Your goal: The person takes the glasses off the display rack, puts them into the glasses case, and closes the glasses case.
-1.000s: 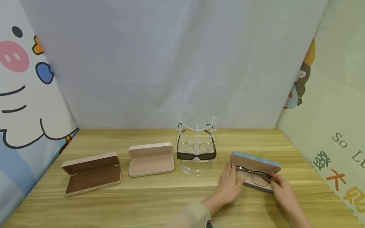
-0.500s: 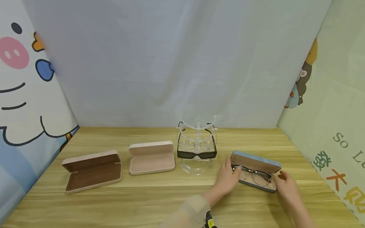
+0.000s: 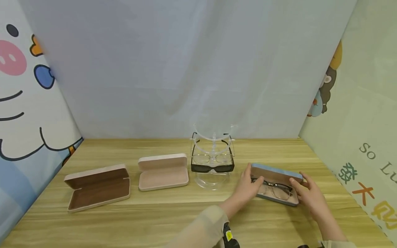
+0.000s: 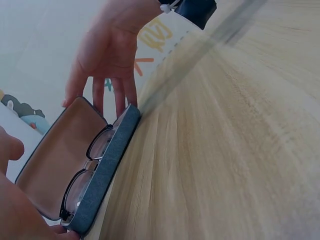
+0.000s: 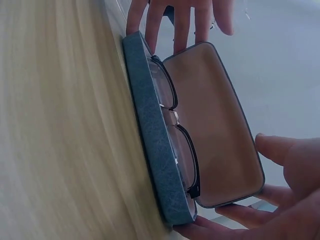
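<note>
A blue eyeglass case (image 5: 155, 135) with a pinkish-tan lining lies open on the table at the right, its lid tilted back. Inside rests a pair of black half-rimmed eyeglasses (image 3: 270, 185), lenses toward the person. My left hand (image 3: 245, 188) is at the left end of the case; its fairly straight fingers touch that end, and the thumb hovers above the left lens. At the opposite end is my right hand (image 3: 314, 199). Its thumb touches the lid's edge in the right wrist view, while its extended fingers lie against the case's end. Some fingertips are hidden behind the lid.
A clear display stand (image 3: 214, 136) at the centre holds black sunglasses (image 3: 212, 168) and thin-framed eyeglasses (image 3: 201, 158). Left of it lie a pale pink open case (image 3: 163, 178) and a larger brown-lined open case (image 3: 99, 193). Grey cloth (image 3: 139, 69) hangs behind the wooden table (image 3: 124, 227).
Both hands have shifted upward along the case's ends toward the lid. My right hand has come off the base's right end and reached the lid's right corner. The eyeglasses stay inside.
</note>
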The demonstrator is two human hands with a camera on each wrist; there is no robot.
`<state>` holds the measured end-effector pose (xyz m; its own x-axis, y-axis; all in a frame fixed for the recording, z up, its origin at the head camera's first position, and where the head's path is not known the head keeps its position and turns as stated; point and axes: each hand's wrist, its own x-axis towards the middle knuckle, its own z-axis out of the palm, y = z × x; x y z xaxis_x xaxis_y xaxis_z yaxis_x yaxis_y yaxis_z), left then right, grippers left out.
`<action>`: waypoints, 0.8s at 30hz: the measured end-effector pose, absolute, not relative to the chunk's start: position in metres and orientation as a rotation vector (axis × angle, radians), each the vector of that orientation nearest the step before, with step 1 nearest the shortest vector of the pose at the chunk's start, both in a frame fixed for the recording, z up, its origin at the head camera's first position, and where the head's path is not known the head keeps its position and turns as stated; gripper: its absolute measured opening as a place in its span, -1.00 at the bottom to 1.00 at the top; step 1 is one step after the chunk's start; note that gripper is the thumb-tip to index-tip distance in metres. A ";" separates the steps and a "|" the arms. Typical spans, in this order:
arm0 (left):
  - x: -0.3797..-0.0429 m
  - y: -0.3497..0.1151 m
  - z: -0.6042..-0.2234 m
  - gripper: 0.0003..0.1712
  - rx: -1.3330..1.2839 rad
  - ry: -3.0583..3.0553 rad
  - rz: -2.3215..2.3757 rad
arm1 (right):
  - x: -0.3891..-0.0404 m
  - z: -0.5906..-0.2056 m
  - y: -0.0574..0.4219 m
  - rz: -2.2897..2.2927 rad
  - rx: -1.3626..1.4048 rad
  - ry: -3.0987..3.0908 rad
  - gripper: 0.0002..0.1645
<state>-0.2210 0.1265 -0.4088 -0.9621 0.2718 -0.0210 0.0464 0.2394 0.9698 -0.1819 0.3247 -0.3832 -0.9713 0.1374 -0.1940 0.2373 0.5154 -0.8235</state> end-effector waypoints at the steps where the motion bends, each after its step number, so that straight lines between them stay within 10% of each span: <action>1: -0.222 0.127 -0.409 -0.25 0.297 2.317 1.811 | -0.183 -0.383 0.324 -1.486 0.332 2.636 -0.02; 24: -0.235 0.136 -0.411 -0.19 0.222 2.332 1.840 | -0.206 -0.384 0.321 -1.631 0.634 2.650 -0.06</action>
